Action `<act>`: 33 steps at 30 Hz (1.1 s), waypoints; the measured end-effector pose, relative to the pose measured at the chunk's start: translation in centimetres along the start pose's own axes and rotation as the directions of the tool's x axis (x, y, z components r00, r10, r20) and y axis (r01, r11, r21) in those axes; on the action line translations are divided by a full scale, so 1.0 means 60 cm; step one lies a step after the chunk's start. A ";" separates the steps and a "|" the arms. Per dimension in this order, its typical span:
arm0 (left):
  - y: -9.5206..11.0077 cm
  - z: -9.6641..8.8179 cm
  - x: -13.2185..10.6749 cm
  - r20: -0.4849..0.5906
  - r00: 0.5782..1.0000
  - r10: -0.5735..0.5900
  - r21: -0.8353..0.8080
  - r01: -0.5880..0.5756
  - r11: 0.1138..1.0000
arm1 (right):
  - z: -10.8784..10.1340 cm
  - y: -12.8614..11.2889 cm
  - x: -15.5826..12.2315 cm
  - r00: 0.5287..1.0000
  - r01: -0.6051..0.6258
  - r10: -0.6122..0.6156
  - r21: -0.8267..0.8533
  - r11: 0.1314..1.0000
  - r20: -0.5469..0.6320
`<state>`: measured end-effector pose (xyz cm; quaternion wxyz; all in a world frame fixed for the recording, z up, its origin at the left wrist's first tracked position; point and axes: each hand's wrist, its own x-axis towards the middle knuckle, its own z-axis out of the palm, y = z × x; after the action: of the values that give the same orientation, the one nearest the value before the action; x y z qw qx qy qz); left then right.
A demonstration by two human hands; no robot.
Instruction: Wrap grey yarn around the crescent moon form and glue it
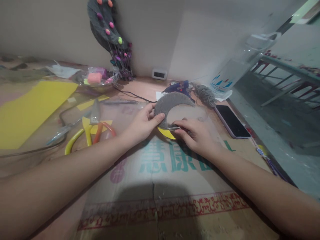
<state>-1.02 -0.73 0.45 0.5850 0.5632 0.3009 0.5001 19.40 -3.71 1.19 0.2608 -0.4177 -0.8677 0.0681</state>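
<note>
A crescent-shaped piece [172, 101], wrapped in grey yarn with a bare yellow tip [167, 133], lies on the cardboard sheet [160, 186]. My left hand [142, 123] grips its left side, thumb on top of the grey wrapping. My right hand [195, 135] is closed in a pinch on the grey yarn strand at the crescent's lower end, right by the yellow tip. A loose bundle of grey yarn [206, 95] lies behind, to the right.
A blue glue gun [178, 87] sits behind the crescent. Yellow-handled pliers [83, 131] and scissors lie at left beside yellow sheets [30, 110]. A phone [231, 121] lies at right. A bowl of pompoms [96, 79] and a finished grey ornament [110, 33] stand by the wall.
</note>
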 end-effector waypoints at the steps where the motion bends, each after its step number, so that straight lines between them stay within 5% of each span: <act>1: 0.000 0.000 0.000 0.002 1.000 -0.007 -0.011 0.007 1.000 | 0.001 0.000 0.000 1.000 -0.006 0.006 0.008 1.000 0.000; 33: -0.005 0.000 -0.002 0.063 0.996 -0.060 -0.123 0.068 0.990 | 0.008 0.000 0.000 0.998 -0.058 0.059 0.161 0.985 0.001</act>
<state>-1.01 -0.79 0.16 0.6435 0.5301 0.2693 0.4821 19.16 -3.70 0.78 0.2933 -0.4205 -0.8462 0.1448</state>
